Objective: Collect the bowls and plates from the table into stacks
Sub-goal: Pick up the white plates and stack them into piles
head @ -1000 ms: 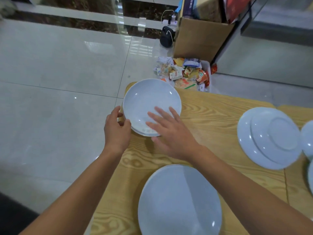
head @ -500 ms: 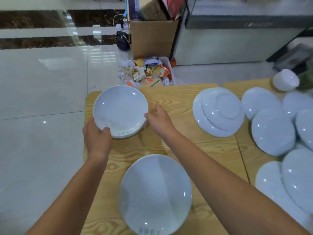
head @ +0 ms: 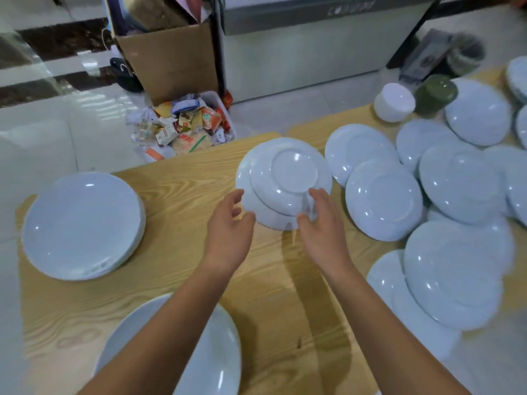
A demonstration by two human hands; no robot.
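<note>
A small pile of upside-down white plates [head: 285, 178] lies in the middle of the wooden table [head: 182, 172]. My left hand [head: 229, 226] hovers at its near left rim, fingers loosely curved, holding nothing. My right hand [head: 319, 223] reaches its near right rim, fingertips touching or just over the edge. A stack of white plates [head: 82, 223] sits at the left edge. A large plate [head: 208, 363] lies near me, partly under my left forearm. Several upside-down plates [head: 456, 183] are spread over the right.
A white bowl stack [head: 393, 102] and a green glass jar [head: 435, 94] stand at the table's far right. Beyond the far edge, on the floor, are a bin of wrappers [head: 185, 126] and a cardboard box [head: 168, 61]. The table's left edge is close to the stack.
Both hands let go of the plate stack at the left and moved right to the upside-down pile in the middle. The view swung right, showing more plates.
</note>
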